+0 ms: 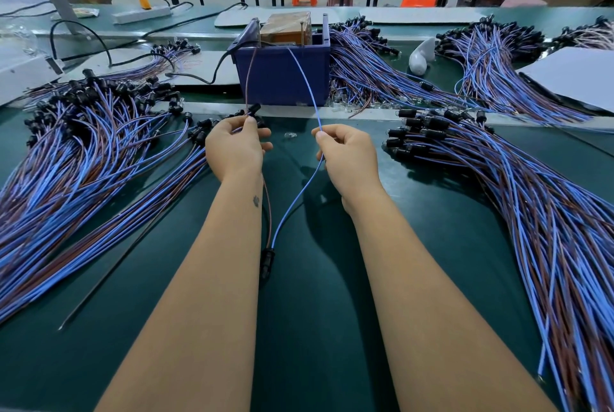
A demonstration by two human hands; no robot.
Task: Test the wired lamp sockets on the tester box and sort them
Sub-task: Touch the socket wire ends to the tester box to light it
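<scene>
I am holding one wired socket [267, 262] between both hands over the green table [315, 328]. Its black body is hanging low between my forearms, just above the table surface. My left hand [234, 149] is pinching the brown wire [250, 79] between thumb and curled fingers; a second black socket [255, 109] is showing just above that hand's fingertips, though I cannot tell whether the hand is gripping it. My right hand [345, 154] is pinching the blue wire [307, 86] between thumb and forefinger, the remaining fingers curled in.

Both wires are running up and away to the blue tester box [282, 79], which is standing at the far edge of the table straight ahead. The brown wire is reaching the upright metal pin on the box's left side, the blue wire the pin on the right; whether the tips are touching the pins I cannot tell.

A large pile of wired sockets [76, 152] is lying to the left of my hands, another pile [515, 185] to the right, and further bundles [365, 72] are lying beside and behind the box. A small glass bulb [290, 135] is lying on the table between my hands.
</scene>
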